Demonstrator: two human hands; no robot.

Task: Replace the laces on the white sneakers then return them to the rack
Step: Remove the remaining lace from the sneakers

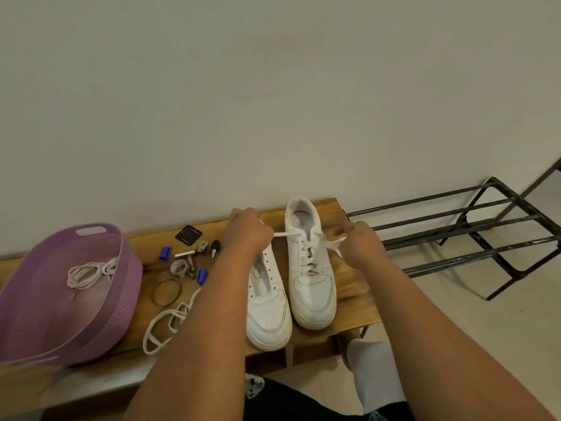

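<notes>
Pulling on a white lace (283,234), the left hand (249,230) holds one end with its fingers curled tight around it. The right hand (359,243) pinches the other end of that lace between its fingers. The lace runs through the top holes of the right sneaker (309,268), which is laced up from the toe.

Just beside it stands the left sneaker (267,308), touching it at the side. No lace shows in the part of this one that can be seen. Both sneakers sit on the wooden table (349,287) with their toes pointing at the person.

A loose white lace (165,325) lies on the table to the left, partly under the left arm. Near it are a ring of bangles (166,292), two small blue caps (165,253) and some other little bits. A purple basket (60,287) sits at the left end, with a bundle of thin laces (89,273) inside.

A black metal rack (473,229) stands on the floor to the right of the table.
</notes>
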